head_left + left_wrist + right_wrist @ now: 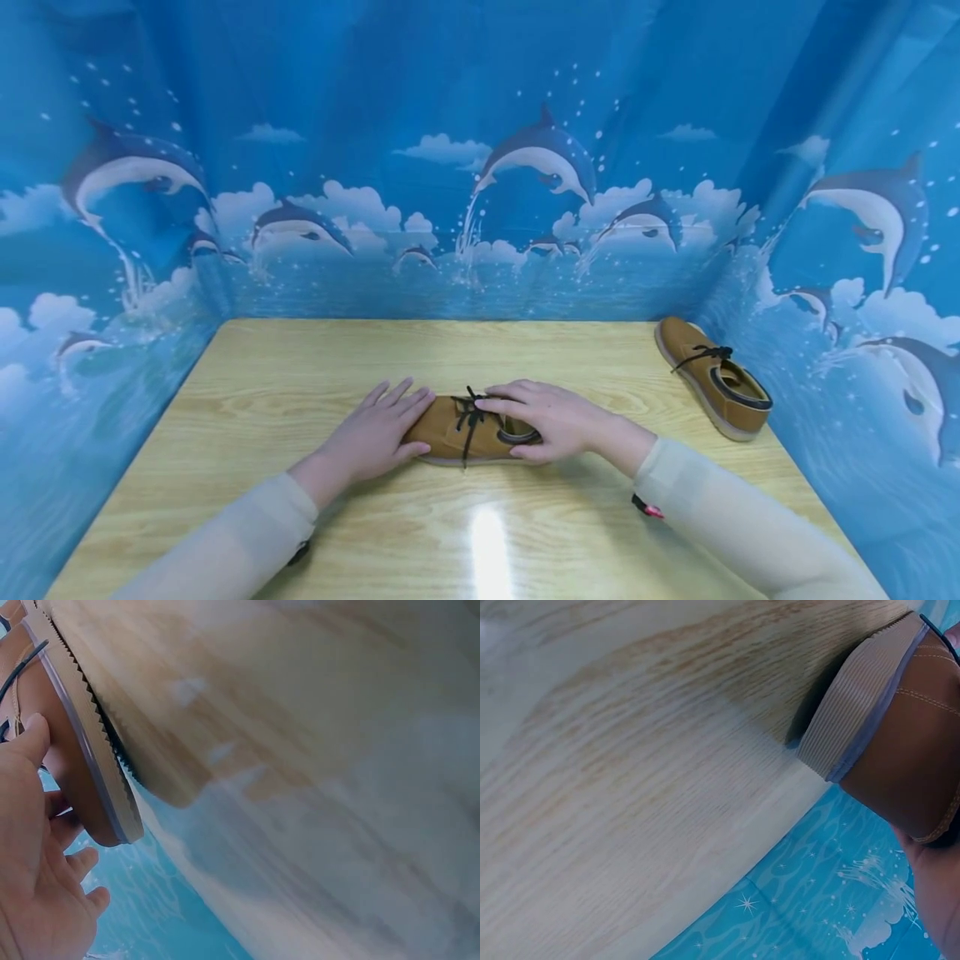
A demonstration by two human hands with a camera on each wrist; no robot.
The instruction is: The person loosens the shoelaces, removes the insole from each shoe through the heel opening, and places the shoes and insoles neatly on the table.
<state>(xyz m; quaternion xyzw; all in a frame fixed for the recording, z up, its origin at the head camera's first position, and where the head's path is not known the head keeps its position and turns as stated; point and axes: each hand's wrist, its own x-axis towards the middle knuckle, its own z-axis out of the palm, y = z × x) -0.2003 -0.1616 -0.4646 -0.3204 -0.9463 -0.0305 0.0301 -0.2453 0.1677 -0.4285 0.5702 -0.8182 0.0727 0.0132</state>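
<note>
A brown lace-up shoe (442, 435) lies sideways on the table, toe to the left, its black laces (471, 412) tied over the tongue. My left hand (378, 435) holds the toe end, thumb along the near side and fingers over the far side. At the heel end, my right hand (553, 421) grips round the opening and partly hides it. The left wrist view has the thumb against the brown upper (71, 761) above the pale toothed sole. In the right wrist view the heel (900, 761) shows, with part of the right hand (939, 892) beside it.
The matching brown shoe (693, 367) stands at the table's right edge, toe pointing to the back. A pale wood table (337, 354) is bordered at the back and sides by a blue dolphin-print curtain (375, 275).
</note>
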